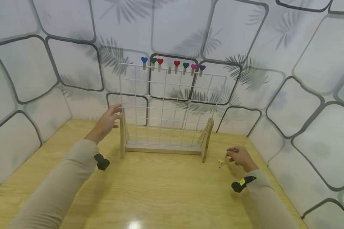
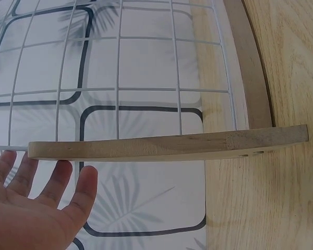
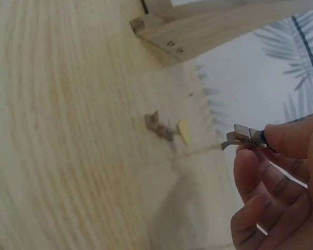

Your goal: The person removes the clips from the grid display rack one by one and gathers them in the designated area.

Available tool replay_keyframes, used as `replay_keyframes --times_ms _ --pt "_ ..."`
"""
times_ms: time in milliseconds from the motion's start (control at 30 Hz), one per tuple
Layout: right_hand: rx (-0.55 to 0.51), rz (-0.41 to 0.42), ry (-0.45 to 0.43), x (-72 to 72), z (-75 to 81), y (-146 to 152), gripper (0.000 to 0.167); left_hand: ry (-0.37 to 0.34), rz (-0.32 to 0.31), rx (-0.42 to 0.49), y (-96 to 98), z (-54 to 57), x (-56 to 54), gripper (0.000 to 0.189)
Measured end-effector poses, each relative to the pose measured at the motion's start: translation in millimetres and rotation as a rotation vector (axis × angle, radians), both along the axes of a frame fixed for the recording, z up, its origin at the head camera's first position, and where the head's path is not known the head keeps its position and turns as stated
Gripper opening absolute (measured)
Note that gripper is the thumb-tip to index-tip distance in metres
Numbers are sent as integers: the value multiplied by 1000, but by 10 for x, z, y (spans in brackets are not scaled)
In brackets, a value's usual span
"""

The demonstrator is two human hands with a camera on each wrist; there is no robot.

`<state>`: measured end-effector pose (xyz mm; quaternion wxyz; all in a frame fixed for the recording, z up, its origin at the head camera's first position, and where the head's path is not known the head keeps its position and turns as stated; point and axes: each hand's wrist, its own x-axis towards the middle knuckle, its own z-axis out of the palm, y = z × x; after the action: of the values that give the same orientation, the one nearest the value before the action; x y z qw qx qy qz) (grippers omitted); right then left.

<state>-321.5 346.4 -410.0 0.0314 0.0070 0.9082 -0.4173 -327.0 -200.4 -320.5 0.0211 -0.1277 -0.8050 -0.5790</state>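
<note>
A white wire grid rack (image 1: 172, 109) stands on wooden side supports. At its left end is my left hand (image 1: 105, 124), fingers loosely spread; in the left wrist view the fingertips (image 2: 87, 177) lie along the wooden side support (image 2: 167, 147) and the wire edge. My right hand (image 1: 240, 156) pinches a small wooden clothespin (image 3: 242, 136) between thumb and fingers, above the table to the right of the rack. A dark blue bit shows under the thumb. Close to that hand, a clothespin with a yellow heart (image 1: 220, 163) lies on the table.
Several heart clothespins, including a blue one (image 1: 144, 60) and a pink one (image 1: 193, 67), are clipped along the rack's top wire. A pin without a visible heart (image 1: 169, 70) sits among them. Patterned walls surround the wooden table (image 1: 160, 190) at the back and sides.
</note>
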Motion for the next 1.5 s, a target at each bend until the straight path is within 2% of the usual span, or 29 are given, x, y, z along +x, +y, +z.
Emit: replay_keyframes --times_ms 133,367,667,1033,1200,1333,1500 --pt "38 3 -44 32 -52 67 36 0 -4 14 -7 15 -11 57" --pt "1 26 -106 54 -166 141 29 -10 -13 30 18 39 6 57" --pt "113 71 -29 78 -254 122 22 -4 -12 16 39 14 45 56" --pt "181 64 -30 122 -199 108 26 -1 -16 15 42 6 37 56" --pt "113 79 -57 116 -154 90 33 -7 -14 8 29 -7 42 56" --pt "35 97 -65 59 -86 27 40 -15 -8 -2 9 -19 52 57" --pt "-72 120 -48 -27 148 -131 43 -7 -16 10 2 13 32 58"
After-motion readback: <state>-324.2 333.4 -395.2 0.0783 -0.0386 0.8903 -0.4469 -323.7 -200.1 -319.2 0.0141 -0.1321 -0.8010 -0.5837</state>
